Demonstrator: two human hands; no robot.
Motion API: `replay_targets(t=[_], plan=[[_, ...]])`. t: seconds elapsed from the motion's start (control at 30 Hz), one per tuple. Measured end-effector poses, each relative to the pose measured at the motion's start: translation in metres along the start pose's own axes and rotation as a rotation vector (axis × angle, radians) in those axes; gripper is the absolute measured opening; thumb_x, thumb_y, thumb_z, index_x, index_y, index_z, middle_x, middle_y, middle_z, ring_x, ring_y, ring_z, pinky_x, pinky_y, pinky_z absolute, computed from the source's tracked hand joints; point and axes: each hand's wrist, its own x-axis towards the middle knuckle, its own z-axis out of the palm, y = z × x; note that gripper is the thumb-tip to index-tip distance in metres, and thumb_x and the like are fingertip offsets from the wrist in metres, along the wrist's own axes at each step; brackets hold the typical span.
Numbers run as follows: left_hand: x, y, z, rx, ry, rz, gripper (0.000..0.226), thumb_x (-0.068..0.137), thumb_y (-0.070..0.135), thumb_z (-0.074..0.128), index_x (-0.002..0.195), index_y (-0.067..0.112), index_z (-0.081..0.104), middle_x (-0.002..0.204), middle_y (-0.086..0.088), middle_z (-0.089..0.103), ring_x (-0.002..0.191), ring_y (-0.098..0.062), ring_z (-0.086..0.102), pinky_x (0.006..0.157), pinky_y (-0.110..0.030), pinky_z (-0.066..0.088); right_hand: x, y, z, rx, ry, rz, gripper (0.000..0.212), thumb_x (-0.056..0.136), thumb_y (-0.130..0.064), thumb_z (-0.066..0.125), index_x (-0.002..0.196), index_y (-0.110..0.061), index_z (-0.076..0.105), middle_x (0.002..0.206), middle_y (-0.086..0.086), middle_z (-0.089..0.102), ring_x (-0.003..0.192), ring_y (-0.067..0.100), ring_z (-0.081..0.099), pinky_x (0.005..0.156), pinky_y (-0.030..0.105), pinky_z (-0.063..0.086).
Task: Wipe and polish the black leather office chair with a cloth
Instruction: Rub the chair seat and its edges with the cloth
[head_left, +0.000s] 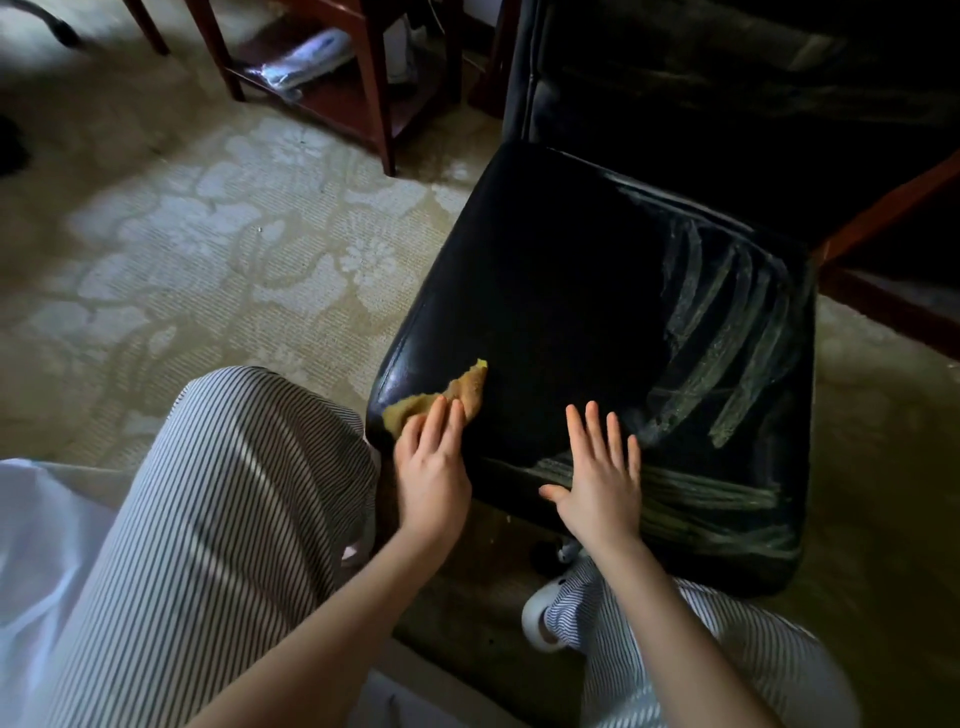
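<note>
A: Nearest the camera: striped trousers over both knees, left knee raised. A white shoe sits low, between the legs.

B: Hands?

A: Both are bare and both are on the chair seat. The left hand lies with straight fingers on a cloth, pressing it down, not curled round it. The right hand is flat with its fingers spread and the palm on the seat's front edge. It holds nothing.

B: Where is the cloth exactly?

A: It is at the seat's front left corner, yellow-brown and crumpled. Part of it is under the left fingertips, and the rest sticks out beyond them toward the seat's middle. The two hands are near each other but apart, and the right one is clear of the cloth.

B: Seat surface?

A: Black leather, glossy on the left half. Pale streaks cross the right half in slanting bands, with more along the front edge just right of the right hand.

B: Farther back?

A: The backrest rises behind the seat, dark and hard to read. A pale floral carpet lies to the left. Beyond it is a reddish wooden stand with a pale bundle on its low shelf, too blurred to identify.
</note>
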Motion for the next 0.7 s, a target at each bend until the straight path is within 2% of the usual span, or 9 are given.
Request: replay_targets(t=[0.07, 0.17, 0.27, 0.37, 0.43, 0.47, 0.57, 0.7], plan=[[-0.01, 0.015, 0.007, -0.022, 0.017, 0.037, 0.055, 0.069, -0.007, 0.06, 0.124, 0.004, 0.06, 0.128, -0.014, 0.058, 0.108, -0.038, 0.056, 0.096, -0.046, 0.044, 0.002, -0.005, 0.001, 0.032, 0.0, 0.007, 0.098, 0.083, -0.042, 0.065, 0.15, -0.024, -0.003, 0.158, 0.0, -0.006, 0.145, 0.021, -0.008, 0.115, 0.038, -0.006], [-0.02, 0.034, 0.018, -0.032, -0.023, 0.09, 0.047, 0.079, 0.007, 0.05, 0.125, 0.008, 0.059, 0.13, -0.011, 0.057, 0.112, -0.033, 0.055, 0.098, -0.043, 0.043, 0.006, -0.014, 0.001, 0.056, -0.005, 0.038, 0.096, 0.084, -0.04, 0.065, 0.15, -0.024, -0.003, 0.158, 0.0, -0.007, 0.145, 0.02, -0.009, 0.115, 0.038, -0.006], [-0.016, 0.032, 0.018, 0.011, -0.078, 0.16, 0.059, 0.069, 0.004, 0.072, 0.126, 0.009, 0.059, 0.129, -0.01, 0.058, 0.11, -0.034, 0.058, 0.094, -0.044, 0.046, 0.007, -0.02, 0.001, 0.071, 0.009, 0.062, 0.096, 0.084, -0.039, 0.065, 0.15, -0.024, -0.003, 0.158, 0.0, -0.008, 0.145, 0.02, -0.01, 0.115, 0.04, -0.005], [-0.004, 0.011, 0.007, 0.121, -0.114, 0.279, 0.07, 0.06, 0.01, 0.081, 0.126, 0.013, 0.059, 0.127, -0.007, 0.06, 0.108, -0.033, 0.06, 0.088, -0.043, 0.05, 0.006, -0.022, 0.002, 0.09, 0.007, 0.074, 0.096, 0.083, -0.04, 0.065, 0.15, -0.026, -0.003, 0.158, -0.002, -0.008, 0.145, 0.019, -0.01, 0.115, 0.042, -0.005], [0.009, -0.006, 0.001, 0.164, -0.073, 0.337, 0.064, 0.064, 0.012, 0.075, 0.125, 0.014, 0.059, 0.126, -0.005, 0.061, 0.108, -0.032, 0.059, 0.086, -0.043, 0.05, 0.005, -0.023, 0.003, 0.094, -0.006, 0.084, 0.096, 0.084, -0.042, 0.064, 0.15, -0.028, -0.004, 0.158, -0.004, -0.009, 0.144, 0.016, -0.011, 0.115, 0.042, -0.006], [0.018, -0.014, -0.002, 0.174, -0.041, 0.356, 0.056, 0.07, 0.014, 0.066, 0.125, 0.015, 0.059, 0.126, -0.005, 0.061, 0.108, -0.031, 0.058, 0.085, -0.043, 0.051, 0.005, -0.023, 0.003, 0.106, -0.005, 0.088, 0.096, 0.083, -0.042, 0.064, 0.149, -0.029, -0.004, 0.158, -0.005, -0.009, 0.144, 0.015, -0.011, 0.115, 0.043, -0.006], [0.047, -0.038, -0.012, 0.203, 0.035, 0.322, 0.053, 0.073, 0.019, 0.04, 0.121, 0.015, 0.062, 0.122, -0.005, 0.063, 0.104, -0.031, 0.058, 0.084, -0.038, 0.05, 0.007, -0.024, 0.003, 0.146, 0.01, 0.1, 0.096, 0.081, -0.044, 0.066, 0.149, -0.031, 0.0, 0.158, -0.007, -0.005, 0.145, 0.014, -0.008, 0.115, 0.043, -0.005], [0.077, -0.064, -0.02, 0.119, 0.054, 0.106, 0.051, 0.074, 0.014, 0.046, 0.123, 0.013, 0.061, 0.121, -0.009, 0.062, 0.103, -0.036, 0.057, 0.084, -0.041, 0.049, 0.009, -0.027, 0.003, 0.131, 0.02, 0.113, 0.097, 0.08, -0.048, 0.066, 0.149, -0.032, 0.001, 0.158, -0.008, -0.003, 0.145, 0.012, -0.007, 0.115, 0.043, -0.004]])
